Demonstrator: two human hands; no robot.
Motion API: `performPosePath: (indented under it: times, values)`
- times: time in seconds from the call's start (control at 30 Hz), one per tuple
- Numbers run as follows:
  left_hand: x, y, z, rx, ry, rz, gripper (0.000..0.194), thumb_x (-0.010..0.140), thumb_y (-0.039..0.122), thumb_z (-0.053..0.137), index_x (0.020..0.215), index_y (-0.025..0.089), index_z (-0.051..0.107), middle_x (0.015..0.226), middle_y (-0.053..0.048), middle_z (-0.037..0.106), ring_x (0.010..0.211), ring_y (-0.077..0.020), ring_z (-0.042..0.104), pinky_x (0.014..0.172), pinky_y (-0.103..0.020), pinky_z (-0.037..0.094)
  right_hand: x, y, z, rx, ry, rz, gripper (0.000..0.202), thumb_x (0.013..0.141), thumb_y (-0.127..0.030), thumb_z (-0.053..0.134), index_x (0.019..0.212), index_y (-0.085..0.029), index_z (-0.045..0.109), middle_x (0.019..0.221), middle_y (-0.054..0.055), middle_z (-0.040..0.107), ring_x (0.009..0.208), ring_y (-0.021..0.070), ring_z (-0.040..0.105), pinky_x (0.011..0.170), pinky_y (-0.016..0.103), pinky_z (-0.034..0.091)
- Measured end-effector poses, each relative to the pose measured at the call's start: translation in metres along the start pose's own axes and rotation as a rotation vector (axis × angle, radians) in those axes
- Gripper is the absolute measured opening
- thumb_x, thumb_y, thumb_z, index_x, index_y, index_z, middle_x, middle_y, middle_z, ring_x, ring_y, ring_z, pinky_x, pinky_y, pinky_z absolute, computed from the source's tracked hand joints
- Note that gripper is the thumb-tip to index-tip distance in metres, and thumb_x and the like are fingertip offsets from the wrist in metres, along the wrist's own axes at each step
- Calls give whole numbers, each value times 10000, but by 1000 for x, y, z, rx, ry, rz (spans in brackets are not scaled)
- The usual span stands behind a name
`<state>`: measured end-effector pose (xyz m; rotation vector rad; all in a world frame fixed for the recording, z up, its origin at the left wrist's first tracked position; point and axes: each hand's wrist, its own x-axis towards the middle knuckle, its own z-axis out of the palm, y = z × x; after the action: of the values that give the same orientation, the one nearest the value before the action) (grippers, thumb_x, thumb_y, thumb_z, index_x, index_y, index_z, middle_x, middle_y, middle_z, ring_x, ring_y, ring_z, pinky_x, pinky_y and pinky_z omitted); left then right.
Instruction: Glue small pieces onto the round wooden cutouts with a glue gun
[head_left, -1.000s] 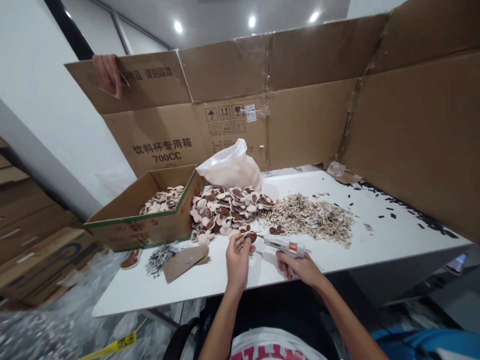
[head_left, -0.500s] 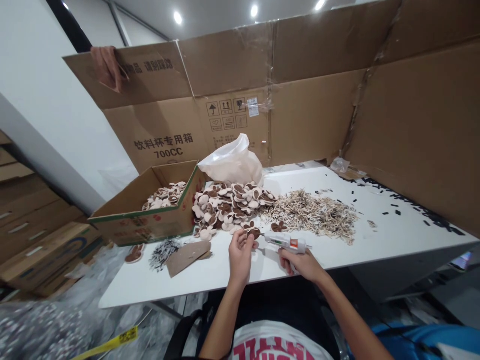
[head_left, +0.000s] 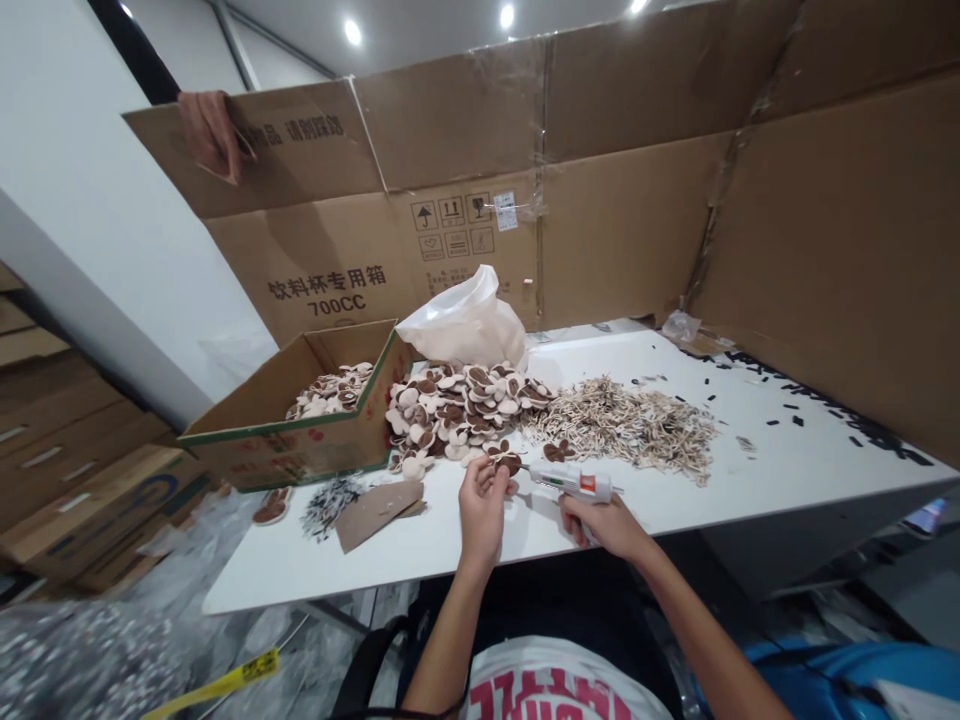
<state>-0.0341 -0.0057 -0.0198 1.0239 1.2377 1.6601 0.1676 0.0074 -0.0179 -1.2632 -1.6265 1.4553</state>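
My left hand [head_left: 484, 500] pinches a brown felt bow-shaped piece [head_left: 507, 461] above the front of the white table [head_left: 465, 555]. In my right hand [head_left: 600, 522] is a white glue gun [head_left: 574, 483] with an orange patch, its nozzle pointing left at the brown piece. Whether the nozzle touches the piece I cannot tell. Just beyond the gun lies another brown piece [head_left: 559, 451]. Behind my left hand is a heap of brown and cream felt pieces [head_left: 457, 410]; to the right spreads a pile of short beige cords [head_left: 630, 425].
An open cardboard box [head_left: 292, 455] with more felt pieces stands at left, near a white plastic bag [head_left: 469, 325]. Grey scraps [head_left: 328, 508] and brown card [head_left: 379, 515] lie in front. Black bits [head_left: 832, 400] line the right side. Another person's hand [head_left: 212, 135] hangs over the cardboard wall [head_left: 450, 150].
The view has shifted very slightly. Both hands stay almost in place, with the felt piece and the glue gun still held close together.
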Motion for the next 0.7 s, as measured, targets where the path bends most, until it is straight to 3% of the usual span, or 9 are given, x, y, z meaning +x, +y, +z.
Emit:
performPosePath:
  times: [0.7]
  values:
    - [-1,4,1,13,23,-11,423,863,479,781,1111,175,622,972,-69,735,764,-149,686,744,-274,560,2,2,2,25,19,6,374,765,-507,533,547,-219,627,516,39,604,501,205,614,530,261,501]
